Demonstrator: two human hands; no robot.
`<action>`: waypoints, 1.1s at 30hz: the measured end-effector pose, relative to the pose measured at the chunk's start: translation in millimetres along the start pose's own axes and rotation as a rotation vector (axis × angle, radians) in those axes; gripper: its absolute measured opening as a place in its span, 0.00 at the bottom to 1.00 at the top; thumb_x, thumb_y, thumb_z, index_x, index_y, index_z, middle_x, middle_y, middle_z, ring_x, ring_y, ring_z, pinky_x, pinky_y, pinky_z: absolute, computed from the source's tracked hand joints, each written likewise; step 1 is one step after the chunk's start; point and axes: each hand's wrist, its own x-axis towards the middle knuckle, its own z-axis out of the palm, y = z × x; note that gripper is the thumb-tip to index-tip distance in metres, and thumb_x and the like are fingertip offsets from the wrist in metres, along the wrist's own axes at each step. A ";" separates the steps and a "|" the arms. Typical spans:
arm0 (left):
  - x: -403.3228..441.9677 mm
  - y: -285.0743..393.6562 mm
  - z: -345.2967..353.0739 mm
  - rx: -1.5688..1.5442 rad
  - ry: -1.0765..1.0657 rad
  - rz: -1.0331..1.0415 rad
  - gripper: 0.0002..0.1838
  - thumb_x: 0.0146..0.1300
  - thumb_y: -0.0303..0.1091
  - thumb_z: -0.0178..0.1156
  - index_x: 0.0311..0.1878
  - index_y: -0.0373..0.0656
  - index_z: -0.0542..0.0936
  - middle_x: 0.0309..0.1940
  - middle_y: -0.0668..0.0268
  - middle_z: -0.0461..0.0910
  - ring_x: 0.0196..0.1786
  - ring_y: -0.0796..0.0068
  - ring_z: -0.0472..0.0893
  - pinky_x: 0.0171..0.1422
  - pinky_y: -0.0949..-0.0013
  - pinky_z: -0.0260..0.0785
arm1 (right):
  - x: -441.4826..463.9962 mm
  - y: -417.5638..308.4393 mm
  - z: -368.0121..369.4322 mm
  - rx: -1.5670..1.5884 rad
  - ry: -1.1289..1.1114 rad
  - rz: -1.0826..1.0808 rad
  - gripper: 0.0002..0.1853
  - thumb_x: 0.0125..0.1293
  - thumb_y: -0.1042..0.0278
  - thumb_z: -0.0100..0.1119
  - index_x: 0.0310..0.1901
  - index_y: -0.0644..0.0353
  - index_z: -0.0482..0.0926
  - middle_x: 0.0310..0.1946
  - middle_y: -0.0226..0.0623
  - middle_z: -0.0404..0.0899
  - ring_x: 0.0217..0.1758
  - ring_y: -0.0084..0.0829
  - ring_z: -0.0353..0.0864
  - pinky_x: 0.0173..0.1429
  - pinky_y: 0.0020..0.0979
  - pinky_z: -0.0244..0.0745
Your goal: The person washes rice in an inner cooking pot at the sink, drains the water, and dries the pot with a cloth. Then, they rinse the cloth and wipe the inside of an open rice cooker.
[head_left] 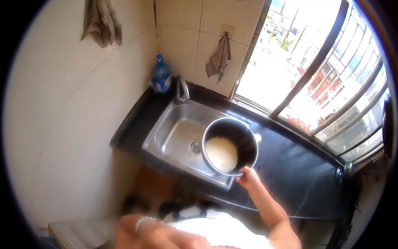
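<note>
A round metal pot (248,153) with a dark inside is tilted over the right part of the steel sink (170,128). Whitish contents (222,154), too indistinct to name, lie in its lower left. My right hand (248,177) grips the near rim, thumb and fingers closed on it. Low in the view, in front of the white shirt (224,228), is my left hand (182,238), blurred and partly cut off by the frame edge, with a beaded bracelet at the wrist. Its fingers are not clear.
A faucet (182,88) and a blue bottle (161,75) stand at the sink's back left corner. Black countertop (290,166) extends rightward below a barred window (306,74). Cloths hang on the walls, one grey (219,60). A small white item (258,137) lies behind the pot.
</note>
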 end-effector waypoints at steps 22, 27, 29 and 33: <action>-149.9 -171.4 -490.7 1.670 0.488 -0.708 0.20 0.50 0.19 0.50 0.49 0.33 0.73 0.47 0.55 0.72 0.50 0.55 0.73 0.57 0.62 0.65 | 100.9 17.3 131.0 -0.008 0.072 0.022 0.16 0.54 0.80 0.43 0.46 0.73 0.63 0.29 0.48 0.73 0.19 0.38 0.77 0.16 0.30 0.77; -179.2 -147.1 -466.7 1.486 0.453 -0.807 0.16 0.48 0.16 0.47 0.40 0.35 0.78 0.53 0.51 0.71 0.56 0.55 0.70 0.61 0.63 0.62 | 113.9 24.5 145.0 -0.026 0.087 0.015 0.16 0.54 0.80 0.43 0.46 0.72 0.63 0.28 0.49 0.74 0.19 0.38 0.78 0.17 0.30 0.77; -193.2 -146.2 -463.9 1.492 0.400 -0.816 0.14 0.51 0.19 0.48 0.40 0.36 0.78 0.54 0.52 0.70 0.57 0.57 0.70 0.61 0.65 0.62 | 122.7 25.2 148.8 -0.025 0.082 0.011 0.16 0.54 0.80 0.42 0.47 0.73 0.63 0.27 0.48 0.75 0.20 0.37 0.78 0.18 0.29 0.76; -221.7 -152.2 -455.1 1.182 0.654 -0.765 0.13 0.58 0.26 0.52 0.47 0.42 0.76 0.51 0.59 0.74 0.55 0.63 0.73 0.61 0.62 0.64 | 133.9 29.9 155.9 -0.024 0.043 -0.012 0.18 0.54 0.80 0.42 0.49 0.72 0.62 0.30 0.49 0.75 0.21 0.38 0.77 0.18 0.30 0.76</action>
